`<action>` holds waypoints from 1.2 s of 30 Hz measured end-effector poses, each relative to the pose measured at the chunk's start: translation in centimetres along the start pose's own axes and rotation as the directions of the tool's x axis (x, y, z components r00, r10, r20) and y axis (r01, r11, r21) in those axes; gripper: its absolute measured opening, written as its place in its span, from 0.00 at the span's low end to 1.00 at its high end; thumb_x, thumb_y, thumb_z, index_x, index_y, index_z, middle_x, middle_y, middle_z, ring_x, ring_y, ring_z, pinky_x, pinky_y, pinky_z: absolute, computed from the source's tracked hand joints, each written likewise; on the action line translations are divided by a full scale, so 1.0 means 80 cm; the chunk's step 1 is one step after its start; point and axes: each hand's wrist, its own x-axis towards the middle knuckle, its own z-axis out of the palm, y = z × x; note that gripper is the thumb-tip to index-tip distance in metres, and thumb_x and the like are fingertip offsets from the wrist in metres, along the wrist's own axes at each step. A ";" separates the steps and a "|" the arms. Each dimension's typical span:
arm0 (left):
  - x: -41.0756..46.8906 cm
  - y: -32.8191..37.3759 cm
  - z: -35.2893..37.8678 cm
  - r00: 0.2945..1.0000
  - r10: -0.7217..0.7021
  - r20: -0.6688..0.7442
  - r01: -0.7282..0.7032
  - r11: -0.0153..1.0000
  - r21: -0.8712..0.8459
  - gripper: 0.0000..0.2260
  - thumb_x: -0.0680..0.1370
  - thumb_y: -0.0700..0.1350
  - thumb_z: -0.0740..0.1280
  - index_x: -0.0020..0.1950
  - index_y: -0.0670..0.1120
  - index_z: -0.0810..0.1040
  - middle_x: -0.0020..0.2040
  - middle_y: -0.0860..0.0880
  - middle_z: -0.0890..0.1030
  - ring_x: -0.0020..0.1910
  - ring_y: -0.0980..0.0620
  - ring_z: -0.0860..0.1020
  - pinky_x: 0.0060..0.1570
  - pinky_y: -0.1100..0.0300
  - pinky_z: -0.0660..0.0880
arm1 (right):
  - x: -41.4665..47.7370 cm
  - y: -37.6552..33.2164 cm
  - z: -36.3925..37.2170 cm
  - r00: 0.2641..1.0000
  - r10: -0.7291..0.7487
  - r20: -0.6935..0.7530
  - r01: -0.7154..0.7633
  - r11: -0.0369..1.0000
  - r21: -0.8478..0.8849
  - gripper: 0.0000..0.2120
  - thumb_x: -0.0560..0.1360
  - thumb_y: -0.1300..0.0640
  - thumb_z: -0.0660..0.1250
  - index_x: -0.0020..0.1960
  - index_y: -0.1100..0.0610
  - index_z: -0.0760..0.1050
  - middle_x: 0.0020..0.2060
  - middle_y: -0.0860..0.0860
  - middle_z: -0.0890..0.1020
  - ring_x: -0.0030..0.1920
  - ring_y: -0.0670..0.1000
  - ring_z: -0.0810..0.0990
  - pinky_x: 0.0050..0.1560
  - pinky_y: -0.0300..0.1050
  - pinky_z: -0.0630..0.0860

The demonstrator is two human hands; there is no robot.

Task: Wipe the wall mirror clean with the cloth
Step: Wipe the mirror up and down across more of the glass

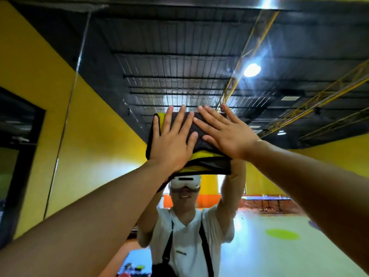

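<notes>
The mirror (279, 226) filled nearly the whole view, with a joint between panels running up at nine o'clock. Both arms reached high, so leaning body weight into the glass looked like the biggest risk, as it might flex or strain the panel.

The cloth (207, 164), folded, dark with yellow showing, lay flat on the glass just above centre, toward twelve o'clock. Its lower fold at six o'clock sagged loose. Nothing gripped it, and only pressure kept it up, so any easing off would likely let it slide or drop open.

The left hand (171, 140), coming in from seven o'clock, and the right hand (225, 136), from four o'clock, pressed palms-down on it side by side. Uneven pushing between them could leave streaks.

The fingers (184, 118) were straight and slightly spread, pinching nothing. Several tips passed the cloth's top edge at twelve o'clock, where bare skin could smudge the glass.
</notes>
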 end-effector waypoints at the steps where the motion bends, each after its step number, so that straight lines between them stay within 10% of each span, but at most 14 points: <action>1: 0.005 -0.001 -0.002 1.000 -0.002 0.003 0.002 1.000 -0.009 0.30 0.83 0.62 0.38 0.85 0.55 0.43 0.85 0.54 0.40 0.82 0.48 0.35 0.79 0.37 0.41 | 0.004 0.004 -0.001 1.000 0.004 0.016 -0.004 1.000 0.000 0.28 0.87 0.44 0.45 0.84 0.52 0.55 0.83 0.56 0.57 0.82 0.56 0.56 0.81 0.63 0.49; 9: 0.007 -0.003 -0.005 0.999 -0.052 -0.011 0.050 0.984 -0.172 0.26 0.86 0.56 0.38 0.85 0.53 0.43 0.84 0.57 0.41 0.82 0.54 0.35 0.81 0.44 0.36 | 0.029 -0.086 -0.019 0.843 0.510 0.172 -0.534 0.754 0.382 0.27 0.87 0.47 0.43 0.85 0.50 0.46 0.84 0.53 0.42 0.82 0.52 0.35 0.80 0.57 0.30; 36: -0.020 0.136 0.032 0.994 0.021 -0.109 -0.022 1.000 -0.008 0.26 0.86 0.54 0.45 0.85 0.55 0.48 0.85 0.51 0.46 0.84 0.46 0.42 0.80 0.37 0.45 | -0.119 -0.008 0.028 0.915 0.395 -0.076 -0.373 0.904 0.207 0.29 0.86 0.43 0.43 0.84 0.52 0.54 0.83 0.54 0.54 0.83 0.54 0.51 0.83 0.57 0.47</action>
